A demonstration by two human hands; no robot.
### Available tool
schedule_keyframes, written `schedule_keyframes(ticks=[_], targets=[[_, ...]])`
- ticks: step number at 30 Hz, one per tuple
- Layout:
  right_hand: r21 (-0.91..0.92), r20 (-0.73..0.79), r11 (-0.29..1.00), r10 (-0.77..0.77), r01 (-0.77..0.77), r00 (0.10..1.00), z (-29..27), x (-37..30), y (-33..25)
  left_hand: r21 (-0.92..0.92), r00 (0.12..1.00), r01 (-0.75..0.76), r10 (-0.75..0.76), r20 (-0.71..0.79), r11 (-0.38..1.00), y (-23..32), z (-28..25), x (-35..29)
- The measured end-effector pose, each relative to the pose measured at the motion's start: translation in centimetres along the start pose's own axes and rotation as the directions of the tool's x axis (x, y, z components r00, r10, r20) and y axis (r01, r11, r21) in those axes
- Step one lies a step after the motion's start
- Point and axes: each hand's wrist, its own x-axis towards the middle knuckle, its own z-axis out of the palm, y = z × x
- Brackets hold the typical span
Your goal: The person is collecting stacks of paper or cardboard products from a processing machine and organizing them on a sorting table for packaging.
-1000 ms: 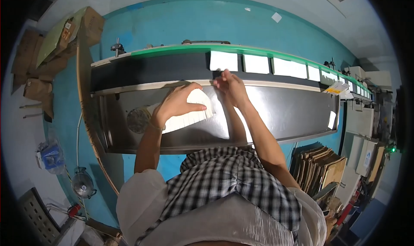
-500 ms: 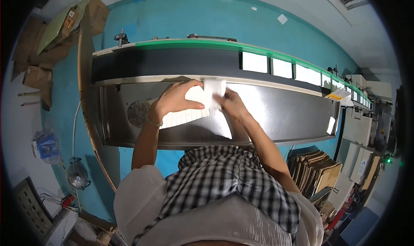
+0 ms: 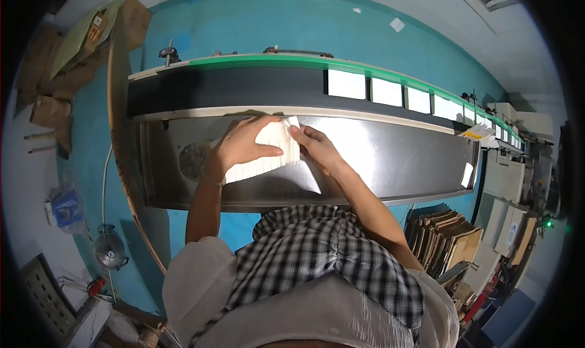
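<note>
A row of white cards or sheets (image 3: 253,168) stands packed together on a shiny metal tray (image 3: 390,165). My left hand (image 3: 245,144) wraps over this row, thumb on the near side and fingers on the far side. At the row's right end my right hand (image 3: 317,147) pinches a white piece by its edge, thumb on top. That piece (image 3: 292,124) leans against the row, and the fingertips behind it are partly hidden. Left of my left hand, a round, clear-looking object (image 3: 194,160) lies on the tray.
Beyond the tray runs a dark conveyor belt (image 3: 244,92) with a green edge strip (image 3: 256,61), carrying several white squares (image 3: 386,93). A brown board (image 3: 117,134) borders the left side. Stacked cardboard (image 3: 442,241) stands near right. A yellow-and-white packet (image 3: 478,132) rests at the tray's far right corner.
The white piece, blurred and raised in my right hand before, now sits against the row's right end. The white squares on the belt have shifted left. My left hand stays nearly in place.
</note>
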Motion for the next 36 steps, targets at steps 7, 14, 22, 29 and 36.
schedule_keyframes(ticks=[7, 14, 22, 29, 36], targets=[[-0.235, 0.049, 0.972, 0.017, -0.005, 0.999, 0.3, -0.4, -0.8, -0.015, 1.000, 0.013, -0.013, 0.002, 1.000, -0.8, 0.1, 0.2], [-0.090, -0.061, 0.994, -0.065, 0.059, 0.996, 1.6, 0.7, 0.9, -0.008, 1.000, -0.016, 0.015, -0.018, 1.000, -2.0, -0.2, 0.5], [-0.122, -0.087, 0.992, 0.020, -0.030, 0.996, 0.3, 0.7, 1.4, -0.029, 1.000, 0.010, -0.010, 0.014, 1.000, -2.2, -0.3, 0.7], [0.148, -0.281, 0.971, -0.141, 0.188, 0.949, -1.8, 4.6, 0.2, -0.044, 0.997, 0.042, -0.039, 0.062, 0.998, -2.7, -0.6, 0.9], [-0.165, -0.048, 0.975, -0.159, 0.150, 0.986, 3.9, 2.1, 1.9, -0.022, 0.998, 0.024, -0.023, 0.056, 0.999, -2.7, -1.8, -0.2]])
